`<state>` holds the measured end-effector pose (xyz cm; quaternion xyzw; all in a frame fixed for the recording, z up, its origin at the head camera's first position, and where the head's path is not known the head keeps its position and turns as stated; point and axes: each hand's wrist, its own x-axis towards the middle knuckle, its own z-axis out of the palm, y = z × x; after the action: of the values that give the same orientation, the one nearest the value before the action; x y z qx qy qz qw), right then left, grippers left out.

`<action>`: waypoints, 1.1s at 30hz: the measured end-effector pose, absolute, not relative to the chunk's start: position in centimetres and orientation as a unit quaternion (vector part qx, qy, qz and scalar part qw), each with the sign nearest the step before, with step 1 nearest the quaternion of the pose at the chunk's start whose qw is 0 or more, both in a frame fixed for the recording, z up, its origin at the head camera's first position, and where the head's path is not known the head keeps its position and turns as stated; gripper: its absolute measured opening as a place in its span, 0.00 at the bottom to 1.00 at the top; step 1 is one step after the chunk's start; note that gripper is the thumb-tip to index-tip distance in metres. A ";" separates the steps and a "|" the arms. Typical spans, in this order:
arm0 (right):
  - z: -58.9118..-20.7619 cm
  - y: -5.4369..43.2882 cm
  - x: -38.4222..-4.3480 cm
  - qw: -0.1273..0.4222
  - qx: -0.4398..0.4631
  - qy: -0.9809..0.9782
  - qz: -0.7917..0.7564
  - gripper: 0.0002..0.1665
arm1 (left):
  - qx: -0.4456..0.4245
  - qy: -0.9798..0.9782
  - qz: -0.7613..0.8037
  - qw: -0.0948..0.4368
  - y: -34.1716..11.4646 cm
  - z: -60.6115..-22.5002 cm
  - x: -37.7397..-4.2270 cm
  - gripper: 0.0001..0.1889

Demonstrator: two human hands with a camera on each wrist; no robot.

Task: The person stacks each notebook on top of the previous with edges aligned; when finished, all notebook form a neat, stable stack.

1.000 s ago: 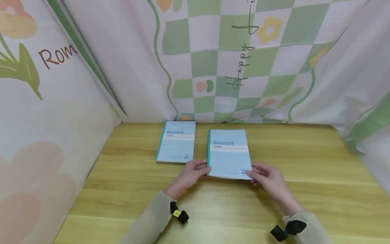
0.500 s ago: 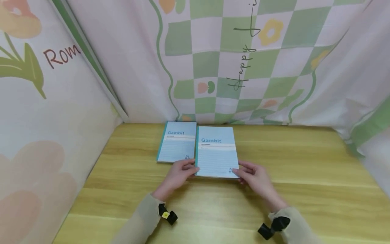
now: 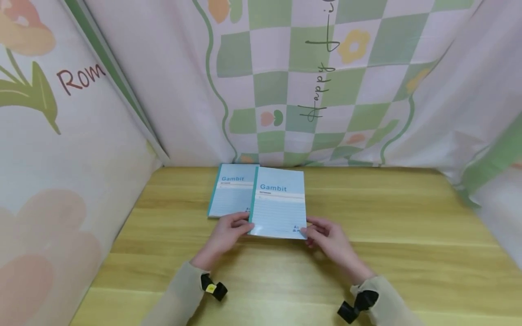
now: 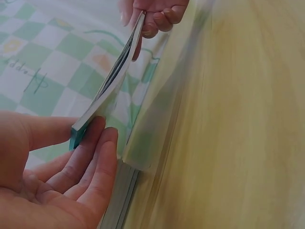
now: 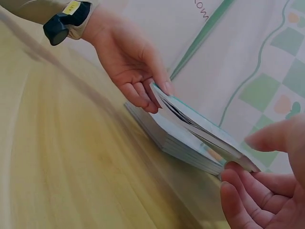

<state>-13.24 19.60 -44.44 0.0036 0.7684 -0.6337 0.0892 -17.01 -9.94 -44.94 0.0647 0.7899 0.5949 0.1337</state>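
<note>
A light-blue "Gambit" notebook (image 3: 279,210) with a teal spine is raised above the table, cover up. My left hand (image 3: 226,233) pinches its lower left corner at the spine, thumb on top and fingers beneath. At the lower right corner my right hand (image 3: 330,237) pinches it the same way. Its pages sag slightly apart in the right wrist view. Below and to the left lies a stack of similar notebooks (image 3: 232,194), its thick page edges showing in the right wrist view (image 5: 186,155). The held notebook hides the right side of the stack's top cover.
The wooden table (image 3: 387,244) reaches back to a green-and-white checkered curtain (image 3: 269,86). A flowered curtain (image 3: 94,172) borders the left side. Black wrist cameras (image 3: 216,290) are strapped over the beige sleeves.
Both hands have carried the notebook leftward from beside the stack, so that it now overlaps the stack's right part in the head view. The stack has stayed in place.
</note>
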 end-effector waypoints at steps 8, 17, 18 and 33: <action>-44.8 19.2 -13.3 0.086 -0.017 0.760 -0.644 0.33 | 0.074 0.792 0.591 0.133 -10.2 -45.0 -17.1 0.26; -45.1 17.8 -14.0 0.093 -0.017 0.761 -0.641 0.33 | 0.048 0.805 0.582 0.104 -11.5 -44.7 -17.1 0.23; -45.1 17.6 -14.2 0.093 -0.017 0.762 -0.640 0.33 | 0.045 0.806 0.581 0.100 -11.7 -44.6 -17.2 0.23; -46.4 12.7 -17.3 0.082 -0.006 0.746 -0.660 0.28 | -0.004 0.826 0.562 0.046 -15.9 -44.5 -18.4 0.19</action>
<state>-17.31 12.74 -46.44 -0.0061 0.7465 -0.6604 0.0817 -18.45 -15.92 -44.49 -0.0044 0.8259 0.5619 0.0461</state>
